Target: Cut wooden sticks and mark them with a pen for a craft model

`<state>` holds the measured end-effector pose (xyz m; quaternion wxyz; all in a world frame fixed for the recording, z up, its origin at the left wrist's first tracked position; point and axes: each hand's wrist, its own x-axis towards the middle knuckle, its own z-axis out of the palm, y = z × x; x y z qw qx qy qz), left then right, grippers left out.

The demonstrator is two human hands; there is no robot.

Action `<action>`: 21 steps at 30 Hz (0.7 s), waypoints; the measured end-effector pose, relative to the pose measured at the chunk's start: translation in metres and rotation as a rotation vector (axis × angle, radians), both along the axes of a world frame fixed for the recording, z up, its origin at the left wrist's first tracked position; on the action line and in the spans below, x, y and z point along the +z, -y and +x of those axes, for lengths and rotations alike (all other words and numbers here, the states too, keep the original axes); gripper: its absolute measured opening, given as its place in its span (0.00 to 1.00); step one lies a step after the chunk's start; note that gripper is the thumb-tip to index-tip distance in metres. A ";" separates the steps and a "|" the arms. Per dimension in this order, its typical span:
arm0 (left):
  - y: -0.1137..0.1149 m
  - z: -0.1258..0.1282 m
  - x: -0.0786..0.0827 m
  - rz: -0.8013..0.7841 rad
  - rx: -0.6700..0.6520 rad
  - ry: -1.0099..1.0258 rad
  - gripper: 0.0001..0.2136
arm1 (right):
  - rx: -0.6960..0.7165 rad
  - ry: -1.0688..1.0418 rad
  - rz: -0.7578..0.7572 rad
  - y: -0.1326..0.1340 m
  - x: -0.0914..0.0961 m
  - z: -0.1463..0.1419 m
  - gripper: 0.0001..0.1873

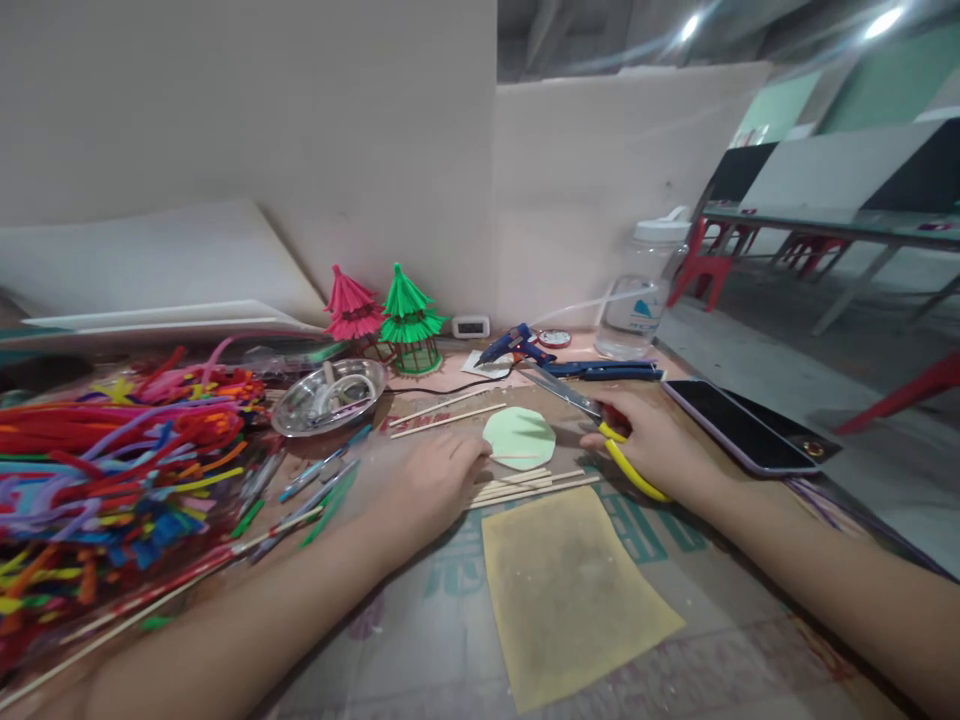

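Observation:
My right hand point(645, 430) is wrapped round the yellow handles of a pair of scissors point(637, 475), whose blades point up and left. My left hand point(442, 470) is closed at the left edge of a pale green paper circle point(517, 428). From its fingertips a thin wooden stick point(517, 457) reaches across the circle's lower part. Several more wooden sticks point(525, 487) lie side by side just below the circle, and two others point(442, 414) rest behind my left hand. Nearer to me lies a yellowish, rough-looking sheet point(574, 600).
Colourful pipe cleaners point(127, 450) are heaped at left beside a metal dish point(330, 398). Behind stand a pink and a green small pavilion point(412, 325), a blue glue gun point(517, 345) and a water bottle point(637, 300). A phone point(739, 425) lies near the table's right edge.

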<state>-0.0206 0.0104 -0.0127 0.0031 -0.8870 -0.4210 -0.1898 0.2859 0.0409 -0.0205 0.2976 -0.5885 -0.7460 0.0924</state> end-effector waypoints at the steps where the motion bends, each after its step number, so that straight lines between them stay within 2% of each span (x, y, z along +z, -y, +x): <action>1: 0.001 0.001 0.001 0.007 -0.001 0.025 0.10 | 0.001 0.006 0.004 0.000 0.000 0.000 0.23; 9: 0.002 0.004 0.006 0.055 -0.029 0.123 0.13 | 0.012 0.020 0.052 -0.001 -0.003 0.000 0.20; 17: 0.001 0.004 0.004 0.081 -0.052 0.136 0.14 | 0.044 0.053 0.062 0.000 0.001 -0.002 0.23; 21: 0.001 0.003 -0.001 0.104 -0.050 0.186 0.15 | 0.048 0.063 0.098 -0.002 -0.004 0.003 0.22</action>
